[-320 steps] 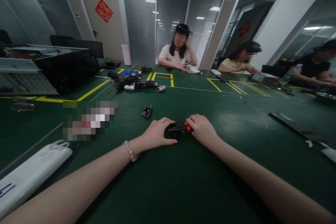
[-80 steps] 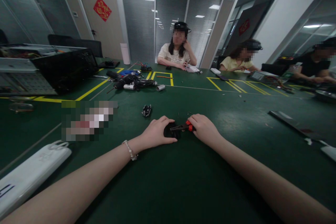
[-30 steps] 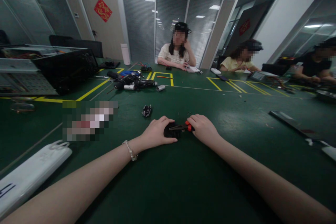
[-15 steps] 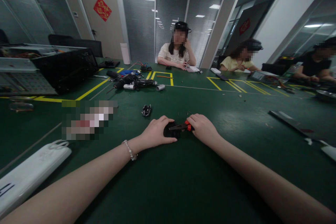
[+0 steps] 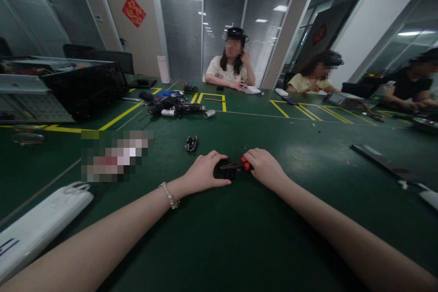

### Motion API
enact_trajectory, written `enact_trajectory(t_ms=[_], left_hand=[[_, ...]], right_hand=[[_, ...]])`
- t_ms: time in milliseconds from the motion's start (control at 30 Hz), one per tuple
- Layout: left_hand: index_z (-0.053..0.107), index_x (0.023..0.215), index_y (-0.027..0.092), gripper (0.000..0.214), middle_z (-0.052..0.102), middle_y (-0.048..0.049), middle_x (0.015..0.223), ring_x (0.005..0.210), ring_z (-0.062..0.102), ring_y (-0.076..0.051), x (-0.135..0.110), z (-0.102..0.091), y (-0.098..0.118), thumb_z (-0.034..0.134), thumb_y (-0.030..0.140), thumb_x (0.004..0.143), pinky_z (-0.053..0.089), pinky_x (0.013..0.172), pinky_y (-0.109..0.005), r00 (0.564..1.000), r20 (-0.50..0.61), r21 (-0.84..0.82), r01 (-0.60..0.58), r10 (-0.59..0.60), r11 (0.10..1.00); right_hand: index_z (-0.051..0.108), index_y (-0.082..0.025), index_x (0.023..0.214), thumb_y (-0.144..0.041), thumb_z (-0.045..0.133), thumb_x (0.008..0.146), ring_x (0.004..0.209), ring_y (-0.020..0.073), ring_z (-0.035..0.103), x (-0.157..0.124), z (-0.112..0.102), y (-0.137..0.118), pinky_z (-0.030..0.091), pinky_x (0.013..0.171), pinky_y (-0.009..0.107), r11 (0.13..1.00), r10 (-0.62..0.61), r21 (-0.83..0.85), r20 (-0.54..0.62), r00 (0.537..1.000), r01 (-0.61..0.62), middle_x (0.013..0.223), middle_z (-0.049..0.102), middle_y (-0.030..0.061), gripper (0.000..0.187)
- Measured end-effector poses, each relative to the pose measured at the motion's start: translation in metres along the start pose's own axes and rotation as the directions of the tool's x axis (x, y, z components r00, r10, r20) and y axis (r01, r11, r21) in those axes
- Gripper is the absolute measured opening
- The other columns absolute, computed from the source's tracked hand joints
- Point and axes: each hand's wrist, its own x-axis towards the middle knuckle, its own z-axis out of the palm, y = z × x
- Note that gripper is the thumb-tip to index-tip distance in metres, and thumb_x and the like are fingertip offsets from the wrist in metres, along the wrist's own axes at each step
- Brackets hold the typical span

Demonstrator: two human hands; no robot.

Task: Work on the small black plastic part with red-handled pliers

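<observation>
On the green table my left hand (image 5: 205,171) grips the left side of a small black part (image 5: 230,173), fingers above it and thumb below. What kind of part it is I cannot make out. My right hand (image 5: 267,164) is closed around the red handles of a pair of pliers (image 5: 236,165). The dark jaws point left and lie over the black part; whether they pinch it is too small to tell. Behind my left hand lies a small black-and-silver piece (image 5: 190,143). Tiny screw-like bits (image 5: 246,147) lie just beyond the pliers.
A white power strip (image 5: 44,223) lies at the left. An open computer case (image 5: 85,86) stands behind it. Black tools and cables (image 5: 171,105) are heaped at the back. A dark flat bar (image 5: 379,159) lies at the right. Several people sit across the table.
</observation>
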Motion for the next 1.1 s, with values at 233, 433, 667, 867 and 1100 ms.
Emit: enact_trajectory(t_ms=[233,433,667,867,1100], left_hand=[[0.040,0.118,0.026,0.063,0.048,-0.0039,0.108,0.089,0.051,-0.023,-0.0007,-0.0012,0.0008,0.058,0.056,0.066,0.039,0.078,-0.036,1.000,0.001,-0.001,0.004,-0.004,1.000],[0.041,0.118,0.025,0.063,0.047,-0.0041,0.109,0.090,0.051,-0.023,0.0000,-0.0018,0.0021,0.058,0.056,0.065,0.039,0.078,-0.036,1.000,0.013,-0.005,0.016,-0.016,1.000],[0.041,0.118,0.026,0.063,0.047,-0.0038,0.110,0.090,0.050,-0.024,-0.0015,-0.0036,0.0032,0.058,0.055,0.065,0.040,0.077,-0.037,0.999,0.026,-0.021,0.037,-0.036,0.999],[0.040,0.118,0.026,0.063,0.047,-0.0040,0.109,0.090,0.051,-0.023,-0.0003,-0.0021,0.0020,0.058,0.056,0.065,0.040,0.077,-0.036,0.999,0.019,-0.010,0.025,-0.025,1.000],[0.040,0.118,0.026,0.062,0.048,-0.0035,0.107,0.089,0.051,-0.023,-0.0002,-0.0003,0.0011,0.058,0.055,0.065,0.039,0.079,-0.037,1.000,-0.008,0.005,0.003,-0.003,1.000]], right_hand=[[0.054,-0.014,0.088,-0.005,0.049,0.063,0.081,0.0200,0.050,-0.0004,-0.0014,-0.0011,0.038,0.074,0.032,1.000,0.009,0.008,-0.012,1.000,-0.009,0.087,0.057,0.0079,0.027],[0.054,-0.013,0.091,-0.006,0.051,0.064,0.084,0.0209,0.050,0.0001,-0.0005,-0.0001,0.038,0.075,0.033,1.000,-0.007,0.004,-0.025,1.000,0.007,0.089,0.057,0.0088,0.029],[0.054,-0.013,0.094,-0.008,0.054,0.063,0.087,0.0219,0.050,0.0004,0.0010,-0.0017,0.039,0.078,0.035,1.000,-0.002,0.012,-0.053,0.999,0.003,0.093,0.057,0.0094,0.031],[0.054,-0.013,0.093,-0.007,0.056,0.062,0.087,0.0218,0.050,0.0005,0.0015,-0.0025,0.039,0.079,0.034,1.000,0.004,0.005,-0.039,0.999,-0.004,0.093,0.057,0.0090,0.032],[0.055,-0.013,0.092,-0.006,0.056,0.062,0.086,0.0217,0.051,0.0017,0.0006,-0.0038,0.040,0.077,0.034,1.000,0.011,-0.005,-0.030,0.999,-0.011,0.091,0.058,0.0087,0.031]])
